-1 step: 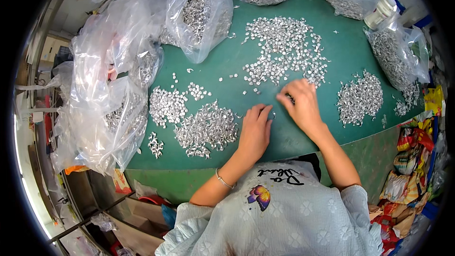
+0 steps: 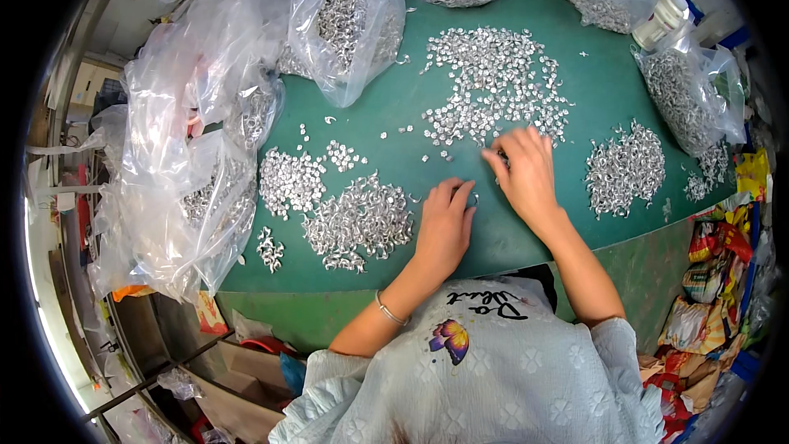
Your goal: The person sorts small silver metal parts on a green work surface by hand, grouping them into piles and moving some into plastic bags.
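My left hand (image 2: 445, 226) rests on the green table with its fingers curled together. A small silver metal piece (image 2: 476, 196) shows at its thumb and fingertips. My right hand (image 2: 523, 168) is bent over the near edge of a wide spread of small silver metal pieces (image 2: 485, 82). Its thumb and fingers curl inward, and what they hold, if anything, is hidden under them. Left of my left hand lies a heap of curved silver metal pieces (image 2: 359, 226), beside a pile of small chunky ones (image 2: 291, 182). Another heap of curved pieces (image 2: 626, 168) lies to the right.
Clear plastic bags of metal pieces stand at the left (image 2: 193, 189), the back (image 2: 345, 25) and the right (image 2: 682, 90). A white bottle (image 2: 660, 20) stands at the back right. The green table (image 2: 394, 279) ends just before my body. Colourful packages (image 2: 699, 279) are stacked beyond its right side.
My right hand has shifted slightly away from me, toward the spread of pieces. My left hand stays nearly in place.
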A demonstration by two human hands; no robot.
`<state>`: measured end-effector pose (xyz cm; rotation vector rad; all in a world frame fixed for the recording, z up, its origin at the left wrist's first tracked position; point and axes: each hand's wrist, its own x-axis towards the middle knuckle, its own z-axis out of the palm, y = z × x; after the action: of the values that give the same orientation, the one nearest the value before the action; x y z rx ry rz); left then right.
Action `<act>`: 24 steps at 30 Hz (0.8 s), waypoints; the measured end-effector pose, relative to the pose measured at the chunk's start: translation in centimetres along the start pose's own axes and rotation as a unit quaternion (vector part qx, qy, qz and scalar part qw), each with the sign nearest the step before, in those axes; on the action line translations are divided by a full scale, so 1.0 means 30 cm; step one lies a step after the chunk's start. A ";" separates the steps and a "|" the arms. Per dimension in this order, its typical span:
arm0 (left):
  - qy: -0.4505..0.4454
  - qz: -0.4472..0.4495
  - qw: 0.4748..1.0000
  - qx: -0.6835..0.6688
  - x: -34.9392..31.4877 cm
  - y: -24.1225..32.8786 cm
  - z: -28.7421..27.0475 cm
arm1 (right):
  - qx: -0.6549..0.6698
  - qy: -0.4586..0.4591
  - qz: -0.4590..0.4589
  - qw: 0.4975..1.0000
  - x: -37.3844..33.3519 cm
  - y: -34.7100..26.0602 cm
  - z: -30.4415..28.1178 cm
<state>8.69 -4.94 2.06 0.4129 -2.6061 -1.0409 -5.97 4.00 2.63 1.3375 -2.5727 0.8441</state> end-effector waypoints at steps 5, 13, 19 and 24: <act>0.000 0.014 1.000 0.025 0.008 -0.016 0.050 | -0.119 0.024 -0.022 0.992 0.066 -0.016 0.106; 0.029 -0.034 0.997 -0.057 -0.016 -0.010 0.020 | 0.060 -0.129 -0.097 0.985 -0.085 -0.038 -0.044; -0.008 0.030 0.999 0.011 -0.006 -0.005 0.042 | 0.058 0.002 0.021 0.998 -0.104 0.058 -0.071; 0.007 0.037 0.999 -0.021 -0.033 -0.019 0.039 | 0.008 -0.046 -0.048 0.998 -0.118 0.039 -0.071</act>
<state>9.24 -4.25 0.68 0.3108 -2.5621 -1.0624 -5.06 8.21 2.67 1.5239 -2.5501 0.8062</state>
